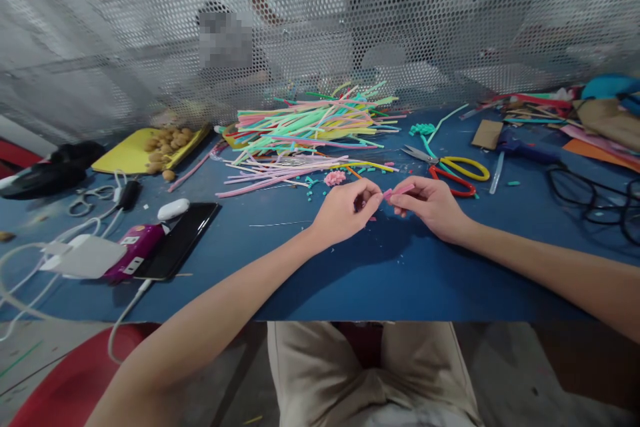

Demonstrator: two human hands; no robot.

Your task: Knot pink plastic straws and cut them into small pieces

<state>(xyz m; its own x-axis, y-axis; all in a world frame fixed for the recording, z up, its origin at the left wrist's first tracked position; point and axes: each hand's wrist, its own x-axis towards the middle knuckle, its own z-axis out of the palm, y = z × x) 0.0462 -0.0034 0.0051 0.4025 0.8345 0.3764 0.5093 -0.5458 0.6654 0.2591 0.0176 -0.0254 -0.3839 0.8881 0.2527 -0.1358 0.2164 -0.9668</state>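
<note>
Both hands meet over the middle of the blue table [350, 287]. Between them is a short pink strip [404, 189], which looks like a piece of pipe cleaner. My right hand [433, 205] pinches it between thumb and fingers. The thumb and forefinger of my left hand [345, 210] close on its left end; exactly what lies under those fingertips is hidden. Just beyond my left hand sits a pink fuzzy cluster [335, 177]. Scissors [445, 167] with one yellow and one red handle lie open behind my right hand. A thin wire [280, 224] rests left of my left hand.
A heap of coloured pipe cleaners [310, 123] lies at the back, near a teal cluster [423, 129]. At left are a phone [180, 240], a purple power strip [135, 250] with cables and a yellow tray [125, 150] of brown balls. A glue gun [530, 149] is at right.
</note>
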